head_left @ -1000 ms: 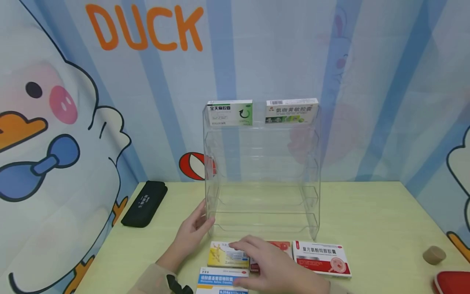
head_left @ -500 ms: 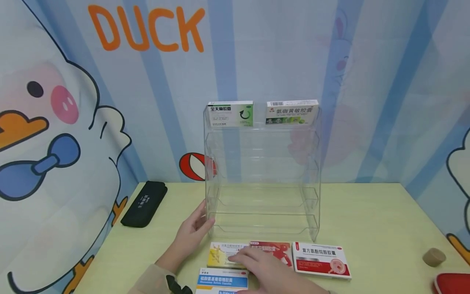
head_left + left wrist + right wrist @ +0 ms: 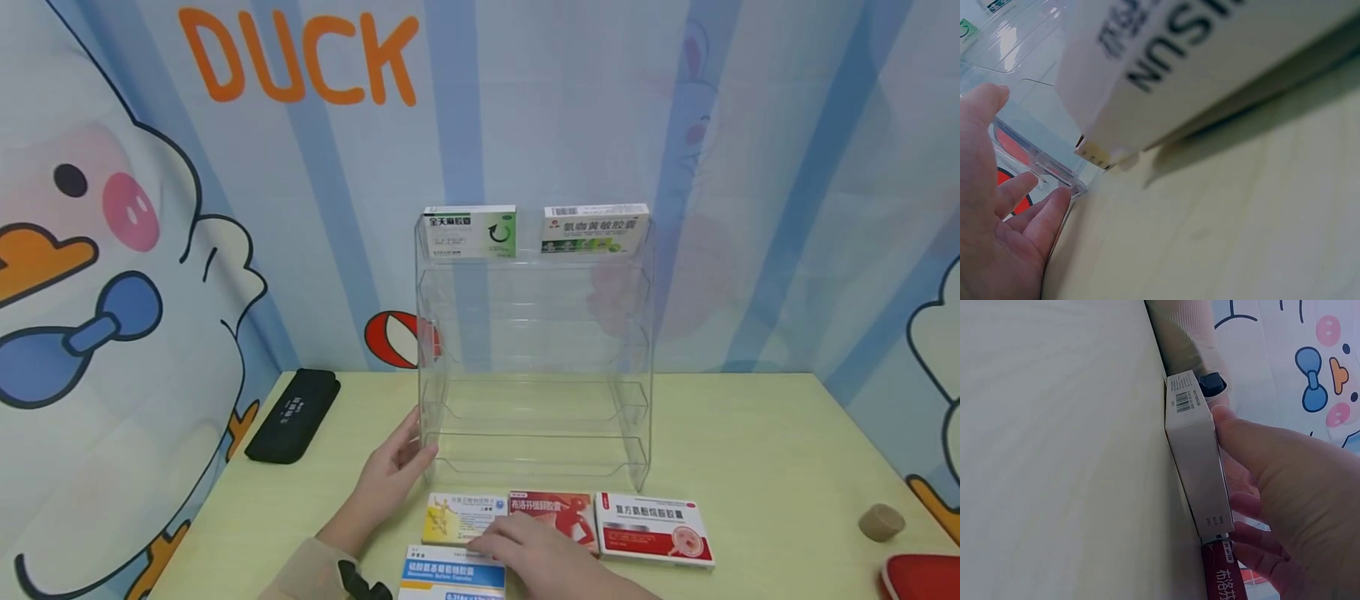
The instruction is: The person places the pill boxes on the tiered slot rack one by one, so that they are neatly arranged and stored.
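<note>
My left hand [image 3: 390,467] holds the lower left side of a clear acrylic rack [image 3: 536,437], thumb at the front and fingers along the outside. In the left wrist view, fingertips touch the rack's bottom corner. My right hand [image 3: 540,550] is over the right end of a blue-and-white medicine box [image 3: 442,575], fingers bent loosely. The right wrist view shows its thumb and fingers spread along the upper edge of this white-sided box [image 3: 1197,469]. Behind lie a yellow-and-white box [image 3: 453,517], a red box [image 3: 562,512] partly hidden by the hand, and a red-and-white box [image 3: 656,529].
Two medicine boxes, one with a green side [image 3: 471,232] and one white [image 3: 596,229], stand on the rack's top tier. A black case [image 3: 294,417] lies at left. A brown cylinder [image 3: 882,522] and red object [image 3: 922,575] are at right on the pale table [image 3: 757,450].
My right hand has moved down toward me, off the yellow and red boxes, to the blue-and-white box's right end. The red box shows more. My left hand has stayed at the rack.
</note>
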The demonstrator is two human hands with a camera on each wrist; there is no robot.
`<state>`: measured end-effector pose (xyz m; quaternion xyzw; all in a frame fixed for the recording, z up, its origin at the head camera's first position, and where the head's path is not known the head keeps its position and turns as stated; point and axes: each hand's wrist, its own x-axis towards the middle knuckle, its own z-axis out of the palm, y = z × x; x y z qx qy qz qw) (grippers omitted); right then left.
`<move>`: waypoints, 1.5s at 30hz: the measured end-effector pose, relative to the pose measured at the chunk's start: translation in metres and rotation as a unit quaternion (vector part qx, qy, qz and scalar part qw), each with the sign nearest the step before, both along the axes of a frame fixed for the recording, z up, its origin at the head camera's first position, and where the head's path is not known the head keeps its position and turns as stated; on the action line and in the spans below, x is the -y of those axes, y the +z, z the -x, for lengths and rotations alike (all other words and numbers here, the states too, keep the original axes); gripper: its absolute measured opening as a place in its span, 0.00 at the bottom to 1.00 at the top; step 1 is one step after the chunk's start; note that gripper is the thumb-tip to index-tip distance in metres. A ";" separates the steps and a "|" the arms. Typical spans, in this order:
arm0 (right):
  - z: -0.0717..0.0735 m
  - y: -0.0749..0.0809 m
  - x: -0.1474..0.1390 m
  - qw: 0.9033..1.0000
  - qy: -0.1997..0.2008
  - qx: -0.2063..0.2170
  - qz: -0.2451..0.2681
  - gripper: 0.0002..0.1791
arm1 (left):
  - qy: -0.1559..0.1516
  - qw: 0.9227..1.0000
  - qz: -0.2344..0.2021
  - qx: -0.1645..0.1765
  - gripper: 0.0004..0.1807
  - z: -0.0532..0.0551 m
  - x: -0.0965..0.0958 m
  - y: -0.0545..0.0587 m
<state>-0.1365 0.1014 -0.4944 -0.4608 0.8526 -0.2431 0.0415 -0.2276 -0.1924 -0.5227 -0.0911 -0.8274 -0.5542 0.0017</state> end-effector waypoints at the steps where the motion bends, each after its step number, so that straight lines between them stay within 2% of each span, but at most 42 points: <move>1: 0.000 0.000 0.000 1.000 0.000 0.001 0.000 0.39 | 0.000 1.000 -0.001 0.000 0.40 0.000 0.000 0.000; 8: -0.001 -0.001 -0.002 1.000 -0.003 0.022 0.002 0.38 | 0.005 1.000 0.001 0.010 0.39 -0.001 -0.001 0.000; 15: 0.000 0.001 -0.002 1.000 0.002 0.014 -0.010 0.38 | 0.006 1.000 0.006 0.006 0.40 0.000 -0.001 -0.001; 25: 0.000 0.004 -0.002 0.999 -0.007 0.035 -0.027 0.38 | 0.007 1.000 0.007 0.009 0.40 0.000 -0.001 0.001; 30: 0.000 0.002 -0.001 0.999 -0.015 0.031 -0.034 0.38 | 0.008 1.000 0.007 0.007 0.40 0.000 -0.001 0.000; 38: -0.004 0.002 0.003 0.999 -0.033 0.030 0.005 0.41 | -0.006 1.000 -0.002 -0.003 0.40 0.000 0.001 0.000; 45: -0.005 0.010 0.006 0.998 -0.039 0.040 0.029 0.35 | -0.006 1.000 -0.001 -0.001 0.40 0.000 0.001 0.001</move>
